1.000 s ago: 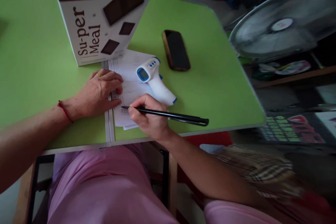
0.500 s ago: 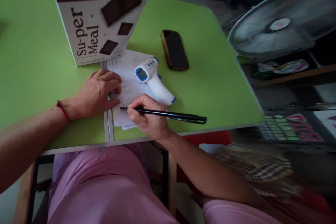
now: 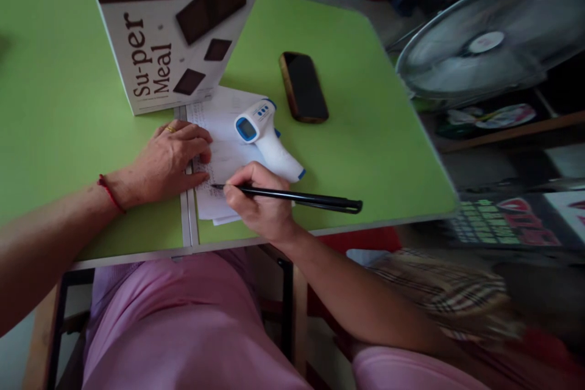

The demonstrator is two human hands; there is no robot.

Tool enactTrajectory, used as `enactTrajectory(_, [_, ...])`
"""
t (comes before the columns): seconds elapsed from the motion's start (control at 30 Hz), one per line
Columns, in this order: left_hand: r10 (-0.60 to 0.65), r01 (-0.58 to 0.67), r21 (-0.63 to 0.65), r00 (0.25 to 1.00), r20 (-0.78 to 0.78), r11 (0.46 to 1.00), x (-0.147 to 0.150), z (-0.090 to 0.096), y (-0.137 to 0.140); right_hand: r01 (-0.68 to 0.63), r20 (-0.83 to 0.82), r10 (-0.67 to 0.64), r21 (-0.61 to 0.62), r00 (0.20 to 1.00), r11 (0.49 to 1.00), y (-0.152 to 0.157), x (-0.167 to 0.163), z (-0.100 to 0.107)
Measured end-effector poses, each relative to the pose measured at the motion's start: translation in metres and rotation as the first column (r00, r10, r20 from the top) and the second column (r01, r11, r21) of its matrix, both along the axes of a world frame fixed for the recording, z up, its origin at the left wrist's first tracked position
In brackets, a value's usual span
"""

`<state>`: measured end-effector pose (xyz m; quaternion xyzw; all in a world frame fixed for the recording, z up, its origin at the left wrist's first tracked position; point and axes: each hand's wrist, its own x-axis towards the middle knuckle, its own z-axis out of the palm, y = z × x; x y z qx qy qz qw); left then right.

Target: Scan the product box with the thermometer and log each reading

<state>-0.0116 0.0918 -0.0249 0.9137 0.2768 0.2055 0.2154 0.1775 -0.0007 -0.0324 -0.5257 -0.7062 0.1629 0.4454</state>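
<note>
A black pen [image 3: 311, 198] is pinched in my right hand [image 3: 262, 204], its tip down on a sheet of paper [image 3: 219, 158] with small handwriting along the left side. My left hand [image 3: 176, 158] lies on the paper's left edge, fingers apart and slightly curled, holding nothing. On top of the sheet rests a white and blue infrared thermometer [image 3: 267, 140], just beyond my right hand, which partly hides the handle's lower side. A second sheet peeks out under the first.
Behind the paper stands a NutriMotion box [image 3: 183, 30] on the green table [image 3: 375, 152]. A dark smartphone [image 3: 305, 86] lies right of the thermometer. Past the table's right edge are a large fan [image 3: 484, 42] and a plaid cloth [image 3: 448, 286].
My right hand and the pen have shifted slightly to the right along the writing. The left hand stays in place.
</note>
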Motion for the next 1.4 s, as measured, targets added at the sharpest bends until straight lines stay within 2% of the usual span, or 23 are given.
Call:
enactTrajectory(0.43, [0.004,-0.004,-0.005,1.0,-0.012,1.0,-0.0002,0.0015,-0.0004,-0.023,-0.007,0.023,-0.011,1.0,1.0,-0.0004,0.0003,0.0016])
enactTrajectory(0.57, [0.002,-0.002,0.0,1.0,-0.009,1.0,-0.0006,0.0016,-0.0003,0.034,-0.026,-0.035,-0.063,0.999,0.997,-0.0002,0.0006,0.0026])
enactTrajectory(0.7, [0.004,-0.004,0.002,1.0,-0.011,1.0,-0.0008,0.0014,0.0002,0.076,-0.039,-0.078,-0.052,0.996,0.996,0.0005,0.0015,0.0033])
enactTrajectory(0.87, [-0.002,0.002,-0.007,1.0,-0.011,1.0,-0.001,0.0014,0.0002,0.059,-0.008,-0.059,-0.022,0.998,0.998,0.0,0.0017,0.0032])
enactTrajectory(1.07, [0.002,-0.002,0.007,1.0,0.001,1.0,-0.0011,0.0001,0.0003,0.035,0.009,-0.035,-0.049,0.999,0.998,0.0003,0.0026,0.0026])
enactTrajectory(1.23, [0.001,-0.001,0.01,1.0,-0.004,1.0,-0.0016,-0.0005,0.0008,0.034,-0.006,-0.034,-0.066,0.999,0.997,0.0008,0.0028,0.0042])
enactTrajectory(1.4, [-0.003,0.003,0.013,1.0,0.007,1.0,-0.0015,-0.0006,0.0007,0.035,-0.041,-0.036,-0.028,0.999,0.999,-0.0002,0.002,0.0044])
